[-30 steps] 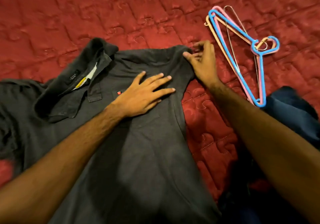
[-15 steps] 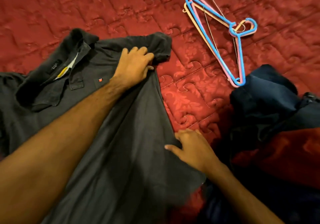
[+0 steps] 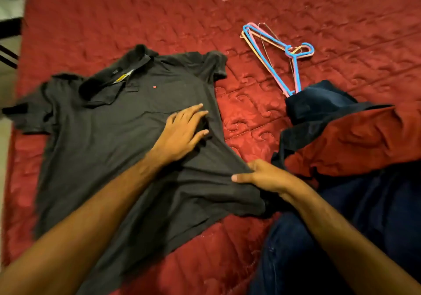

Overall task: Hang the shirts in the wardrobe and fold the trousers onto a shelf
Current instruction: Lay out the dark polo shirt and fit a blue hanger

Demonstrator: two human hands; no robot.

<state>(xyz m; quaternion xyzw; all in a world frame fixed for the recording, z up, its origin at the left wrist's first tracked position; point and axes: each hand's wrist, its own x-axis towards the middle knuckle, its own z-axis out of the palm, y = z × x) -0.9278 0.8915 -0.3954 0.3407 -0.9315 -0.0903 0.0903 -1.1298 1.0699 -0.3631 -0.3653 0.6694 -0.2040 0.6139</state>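
Left hand [image 3: 184, 133] lies flat on the grey shirt [image 3: 109, 139], fingers straight and spread, pressing the cloth to the bed [image 3: 250, 117]. Right hand [image 3: 264, 177] has its grip on the shirt's side edge, thumb on top, cloth bunched beneath the fingers. Beyond that grip lie the hangers [image 3: 279, 55]; just right of it, a heap of dark blue and red clothes [image 3: 355, 139].

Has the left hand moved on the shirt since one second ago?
Yes. The left hand went from beside the red chest logo down toward the hem, further from the collar.
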